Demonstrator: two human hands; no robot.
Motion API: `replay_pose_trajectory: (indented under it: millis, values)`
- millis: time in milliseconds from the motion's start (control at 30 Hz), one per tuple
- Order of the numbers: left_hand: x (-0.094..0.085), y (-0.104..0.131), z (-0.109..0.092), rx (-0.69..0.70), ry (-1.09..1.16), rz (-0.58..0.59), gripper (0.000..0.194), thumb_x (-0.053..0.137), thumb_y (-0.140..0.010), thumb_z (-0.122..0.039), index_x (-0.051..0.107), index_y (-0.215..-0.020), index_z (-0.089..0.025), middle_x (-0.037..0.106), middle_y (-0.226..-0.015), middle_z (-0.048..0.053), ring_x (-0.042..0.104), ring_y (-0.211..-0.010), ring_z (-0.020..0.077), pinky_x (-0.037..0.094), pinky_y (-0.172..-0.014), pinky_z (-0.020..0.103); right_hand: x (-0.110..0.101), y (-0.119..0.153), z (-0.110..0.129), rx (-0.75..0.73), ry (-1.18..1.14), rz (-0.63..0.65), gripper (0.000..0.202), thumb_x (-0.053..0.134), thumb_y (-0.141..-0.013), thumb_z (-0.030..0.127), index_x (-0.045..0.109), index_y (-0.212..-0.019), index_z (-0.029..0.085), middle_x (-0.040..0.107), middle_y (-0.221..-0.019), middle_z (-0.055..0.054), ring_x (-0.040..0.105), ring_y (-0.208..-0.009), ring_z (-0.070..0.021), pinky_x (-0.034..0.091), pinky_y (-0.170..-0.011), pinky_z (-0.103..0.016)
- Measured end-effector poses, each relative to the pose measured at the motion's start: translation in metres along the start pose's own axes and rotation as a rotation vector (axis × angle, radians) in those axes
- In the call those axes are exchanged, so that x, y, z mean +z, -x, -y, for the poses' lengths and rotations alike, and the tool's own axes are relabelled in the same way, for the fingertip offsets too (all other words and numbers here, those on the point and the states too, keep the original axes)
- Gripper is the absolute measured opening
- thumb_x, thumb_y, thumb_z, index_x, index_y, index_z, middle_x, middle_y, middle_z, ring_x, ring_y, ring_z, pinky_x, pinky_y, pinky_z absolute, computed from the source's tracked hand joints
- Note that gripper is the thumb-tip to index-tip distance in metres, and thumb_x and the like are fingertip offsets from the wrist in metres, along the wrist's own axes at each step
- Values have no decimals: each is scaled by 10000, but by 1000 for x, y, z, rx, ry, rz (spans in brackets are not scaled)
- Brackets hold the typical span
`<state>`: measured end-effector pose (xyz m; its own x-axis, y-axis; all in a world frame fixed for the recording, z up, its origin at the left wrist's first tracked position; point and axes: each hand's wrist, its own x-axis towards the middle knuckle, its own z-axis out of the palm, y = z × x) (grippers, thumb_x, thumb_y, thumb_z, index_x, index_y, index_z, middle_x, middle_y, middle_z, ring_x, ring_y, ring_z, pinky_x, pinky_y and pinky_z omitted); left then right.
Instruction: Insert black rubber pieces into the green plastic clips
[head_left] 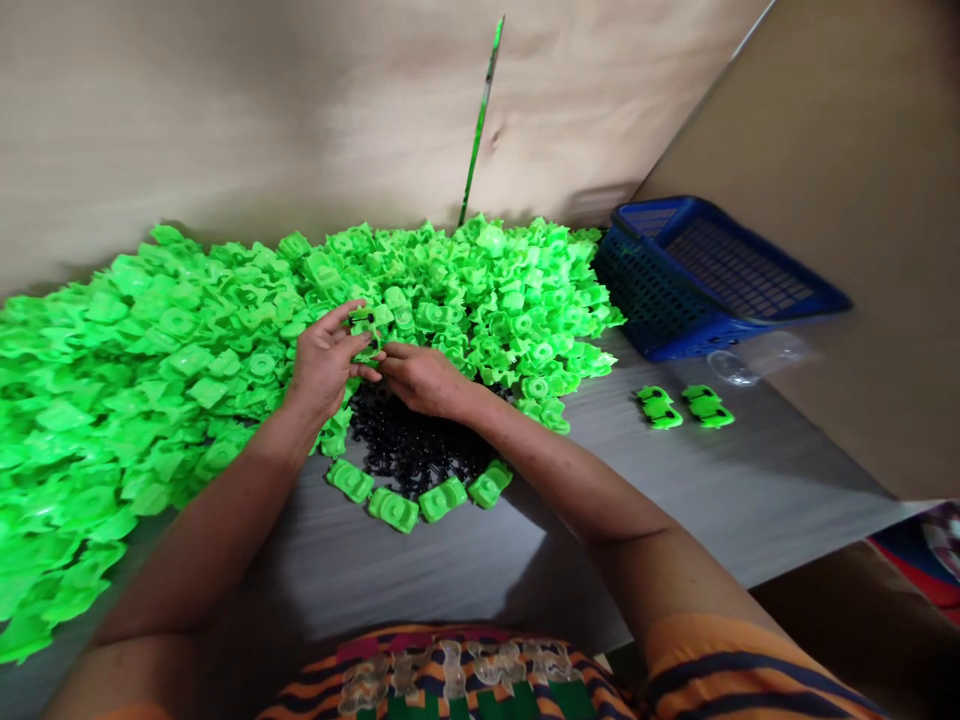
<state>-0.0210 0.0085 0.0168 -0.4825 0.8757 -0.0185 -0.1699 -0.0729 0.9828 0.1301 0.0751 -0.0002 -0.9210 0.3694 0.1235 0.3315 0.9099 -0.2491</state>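
My left hand [321,365] is closed around a bright green plastic toy car [382,316], its underside partly showing with black parts on it. Beside the car's near end, my right hand [424,380] has its fingers pinched together; whatever lies between the fingertips is hidden. Under both hands spreads a heap of small black plastic parts [420,440], apparently wheel axles. Several green car bodies, among them this car body [394,509], lie roof up in a curved row along the heap's near edge.
A big pile of green car bodies [187,340] covers the table's left and back. Two green cars [707,406] with black wheels lie upside down at right. Behind them stands a blue basket [652,300], near clear plastic pieces [733,368]. A thin green strip [480,125] rises against the wall.
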Motion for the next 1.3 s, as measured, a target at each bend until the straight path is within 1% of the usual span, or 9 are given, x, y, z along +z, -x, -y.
replay_pose_trajectory:
  millis: [200, 333, 433, 533, 633, 800, 1000, 1167, 1300]
  values:
    - [-1, 1, 1, 20, 7, 15, 609, 884, -604, -236, 750, -1196, -192, 481, -619, -103, 602, -516, 99, 566, -446, 203, 8, -2, -4, -6, -65, 3, 307, 482, -1054, 111, 722, -1246, 125, 701, -1148, -137, 670, -985, -222, 473, -810, -302]
    - [2, 1, 0, -15, 26, -30, 564, 830, -601, -217, 743, -1157, -189, 585, -679, -73, 696, -571, 147, 566, -439, 211, 10, -1, -8, 33, -63, -8, 318, 487, -1029, 95, 719, -1247, 115, 692, -1142, -144, 665, -967, -232, 480, -812, -310]
    - [4, 1, -1, -17, 40, -50, 513, 794, -597, -206, 723, -1104, -176, 626, -687, -56, 743, -635, 187, 592, -472, 234, 9, -2, -15, 52, -115, -36, 297, 503, -979, 55, 744, -1148, 95, 710, -1077, -142, 662, -940, -229, 472, -815, -309]
    - [4, 2, -3, -8, 40, -17, 471, 799, -593, -215, 686, -1048, -172, 666, -732, -24, 766, -697, 218, 615, -512, 265, -1, -1, -26, 61, -248, -140, 237, 537, -931, 48, 755, -991, 121, 718, -944, -95, 647, -880, -202, 455, -792, -296]
    - [4, 3, -5, -33, 55, 28, 453, 807, -572, -216, 643, -992, -181, 698, -801, 6, 768, -704, 229, 590, -474, 260, -21, 6, -40, 76, -456, -252, 160, 575, -924, 100, 720, -887, 159, 683, -796, -20, 611, -766, -156, 442, -733, -276]
    - [5, 8, -9, -128, 100, 61, 440, 833, -541, -287, 599, -900, -188, 725, -842, 18, 745, -667, 213, 553, -403, 259, -47, 17, -53, 151, -879, -240, 82, 624, -942, 172, 648, -865, 183, 630, -672, 33, 593, -601, -112, 485, -598, -247]
    - [9, 10, -5, -135, 42, 39, 445, 899, -497, -372, 606, -771, -180, 632, -677, -30, 688, -587, 178, 508, -374, 236, -45, 15, -53, 219, -906, -278, 130, 643, -920, 112, 634, -816, 190, 613, -629, 36, 612, -577, -114, 498, -564, -244]
    - [11, 9, -1, -65, 20, 22, 457, 946, -459, -393, 572, -612, -180, 544, -550, -54, 553, -465, 109, 431, -341, 210, -48, 15, -49, 193, -993, -403, 106, 699, -933, 244, 640, -865, 190, 651, -709, 20, 627, -625, -116, 550, -628, -270]
    - [14, 11, -3, -105, 68, 68, 528, 985, -455, -486, 667, -729, -165, 594, -582, -47, 525, -431, 95, 416, -333, 215, -43, 12, -35, 89, -1082, -439, 240, 752, -904, 411, 650, -894, 193, 667, -727, 19, 634, -655, -123, 567, -668, -280]
